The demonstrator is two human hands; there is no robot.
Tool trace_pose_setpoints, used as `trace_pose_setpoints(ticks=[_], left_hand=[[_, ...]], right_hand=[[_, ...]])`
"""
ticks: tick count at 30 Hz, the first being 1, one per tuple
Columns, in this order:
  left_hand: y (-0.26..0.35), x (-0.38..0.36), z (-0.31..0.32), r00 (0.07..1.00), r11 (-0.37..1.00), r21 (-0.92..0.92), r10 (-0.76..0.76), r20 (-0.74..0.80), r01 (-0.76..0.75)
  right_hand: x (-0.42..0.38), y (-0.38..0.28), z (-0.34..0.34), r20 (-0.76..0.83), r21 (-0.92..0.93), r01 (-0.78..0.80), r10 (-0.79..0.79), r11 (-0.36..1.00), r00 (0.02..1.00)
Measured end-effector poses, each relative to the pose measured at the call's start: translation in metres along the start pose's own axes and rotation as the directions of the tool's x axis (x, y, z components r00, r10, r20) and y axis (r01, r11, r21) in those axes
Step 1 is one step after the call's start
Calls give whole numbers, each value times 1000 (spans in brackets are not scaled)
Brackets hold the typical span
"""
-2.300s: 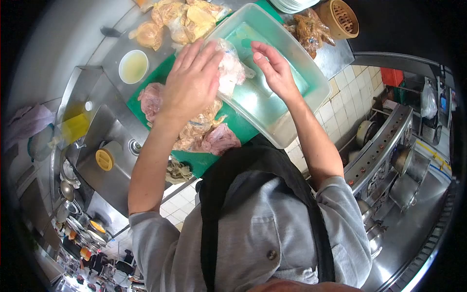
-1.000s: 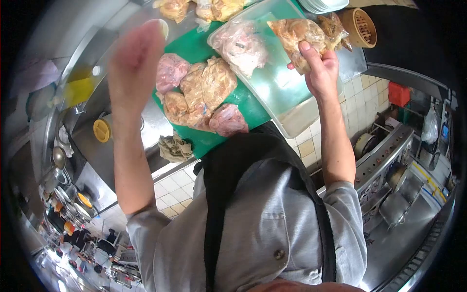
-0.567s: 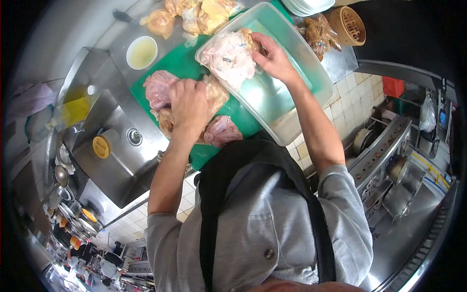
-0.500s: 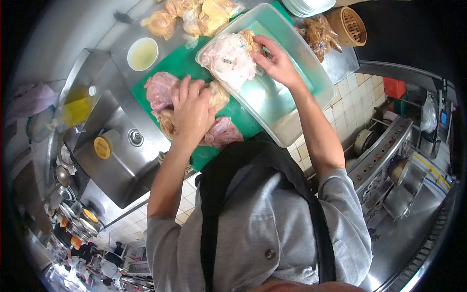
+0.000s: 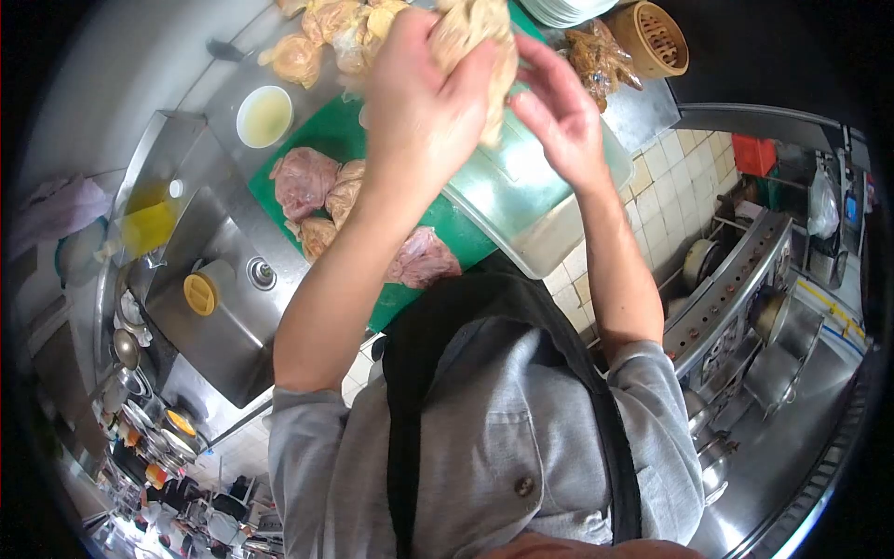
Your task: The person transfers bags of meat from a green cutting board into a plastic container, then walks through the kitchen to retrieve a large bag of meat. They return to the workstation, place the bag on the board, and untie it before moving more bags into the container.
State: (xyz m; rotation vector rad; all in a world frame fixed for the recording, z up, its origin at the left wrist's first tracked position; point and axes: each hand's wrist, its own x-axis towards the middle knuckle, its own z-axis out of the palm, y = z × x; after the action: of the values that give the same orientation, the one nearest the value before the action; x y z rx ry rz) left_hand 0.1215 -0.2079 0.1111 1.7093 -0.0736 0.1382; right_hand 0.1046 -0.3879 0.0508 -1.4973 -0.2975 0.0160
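Note:
A pale yellowish piece of raw meat is raised over the clear plastic tub. My left hand holds it from the left, thumb across its front. My right hand is beside its right edge, fingers apart and partly behind the meat; whether they touch it is unclear. Below and left, pink raw meat, yellowish pieces and another pink piece lie on the green cutting board. My left hand and forearm hide part of the tub and board.
A white bowl of pale liquid stands left of the board, above a steel sink. More yellowish meat lies at the back. Bagged brown food, a bamboo steamer and stacked white plates are at upper right.
My left hand has left the board and risen to the upper middle, now holding a yellowish piece. My right hand has moved slightly right and down, away from the pale meat in the tub.

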Motion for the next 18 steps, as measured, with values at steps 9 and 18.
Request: trace_pose_setpoints(ticks=[9,18], left_hand=[[-24,-46,-117,994,964,253,-67,-84,86],[-94,-171,-202,911,507,772,-345,-226,383]], right_hand=[[2,78,-59,-176,-480,-103,19,871,984],[1,107,-53,-186,-469,-306,246,828,951]])
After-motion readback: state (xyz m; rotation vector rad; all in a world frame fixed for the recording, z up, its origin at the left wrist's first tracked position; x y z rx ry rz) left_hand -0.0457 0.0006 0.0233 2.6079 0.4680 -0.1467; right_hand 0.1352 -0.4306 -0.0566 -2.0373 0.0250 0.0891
